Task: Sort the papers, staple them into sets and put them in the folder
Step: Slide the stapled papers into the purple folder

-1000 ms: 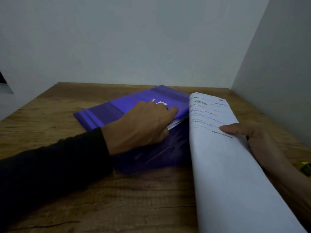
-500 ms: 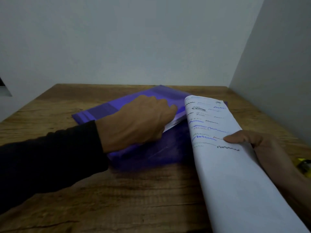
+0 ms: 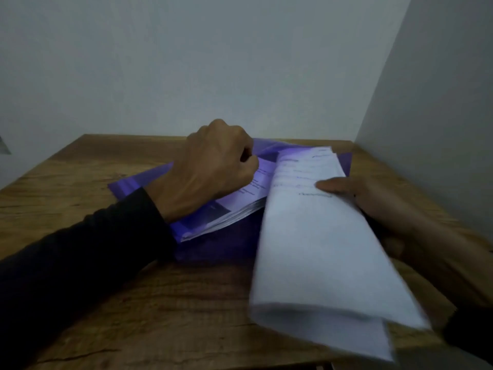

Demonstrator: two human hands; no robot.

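Left hand (image 3: 210, 166) lifting folder (image 3: 138, 182); right hand (image 3: 368, 198) gripping papers (image 3: 320, 249)

A wooden bench (image 3: 186, 303) with dark grain streaks stands in a corner where 2 plain pale walls meet, the back wall (image 3: 186, 62) and the side wall (image 3: 440, 116).
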